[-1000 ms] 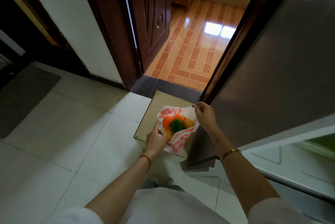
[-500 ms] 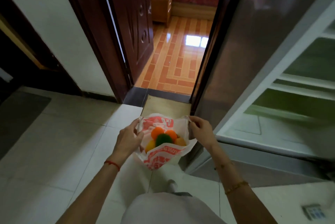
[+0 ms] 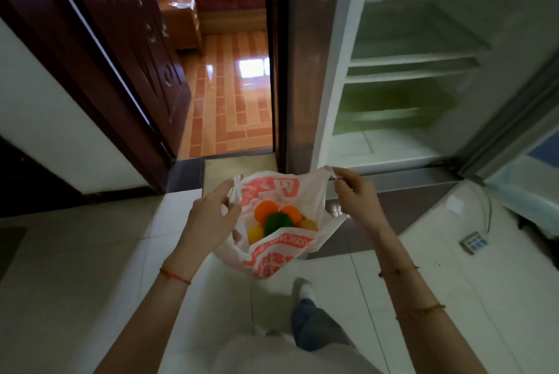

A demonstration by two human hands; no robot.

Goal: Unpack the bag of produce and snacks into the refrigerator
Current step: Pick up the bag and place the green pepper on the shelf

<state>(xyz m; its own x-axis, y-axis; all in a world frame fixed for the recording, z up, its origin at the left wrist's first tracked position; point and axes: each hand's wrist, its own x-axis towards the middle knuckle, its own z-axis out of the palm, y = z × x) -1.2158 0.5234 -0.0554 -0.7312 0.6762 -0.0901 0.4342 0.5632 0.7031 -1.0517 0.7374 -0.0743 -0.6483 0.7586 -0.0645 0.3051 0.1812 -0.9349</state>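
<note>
- Left hand (image 3: pixel 208 216) and right hand (image 3: pixel 352 192) each pinched a handle of the white, red-printed plastic bag (image 3: pixel 272 255) at lower centre, spreading its mouth to expose orange, green and yellow produce (image 3: pixel 276 221).
- The open white refrigerator (image 3: pixel 405 71) stood upper right, apparently ready to receive it.

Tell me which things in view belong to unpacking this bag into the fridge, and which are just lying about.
Part of the job:
plastic bag, held open by the left hand and right hand
orange fruit
green produce
yellow produce
open refrigerator

Just lying about:
small keypad-like gadget on the floor
dark wooden door
bedside cabinet
</note>
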